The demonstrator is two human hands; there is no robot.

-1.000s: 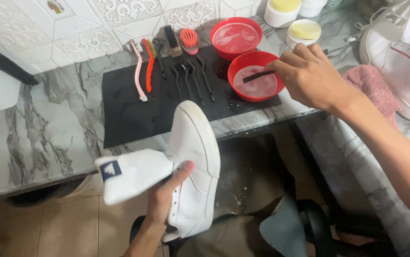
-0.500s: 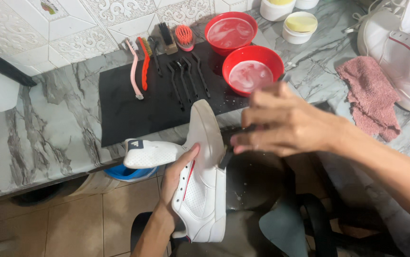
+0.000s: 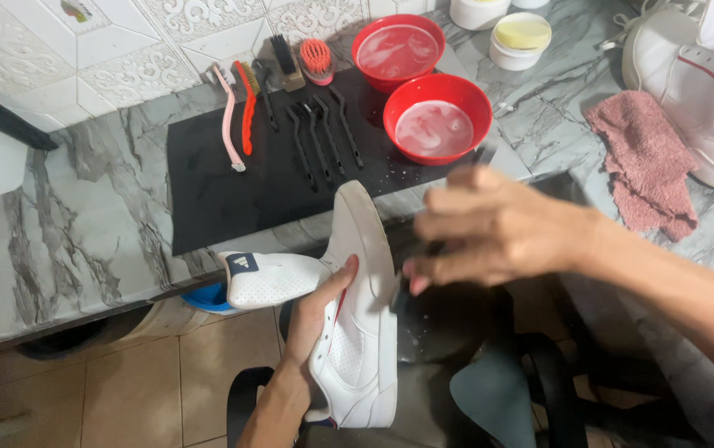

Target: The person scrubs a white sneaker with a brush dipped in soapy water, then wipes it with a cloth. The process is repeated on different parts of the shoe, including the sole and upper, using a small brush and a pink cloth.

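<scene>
Left hand (image 3: 315,311) grips the white sneaker (image 3: 361,315) below the counter (image 3: 75,224) edge; right hand (image 3: 490,228), blurred, fingers curled at its sole, grip unclear

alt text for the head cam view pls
A left hand holds a white sneaker on its side below a marble counter, while the blurred right hand works at its sole. Two red bowls and brushes sit above.

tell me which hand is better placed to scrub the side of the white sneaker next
Probably the right hand: it is free beside the white sneaker, seemingly gripping a dark brush, though blurred. The left hand is busy holding the shoe steady.
</scene>
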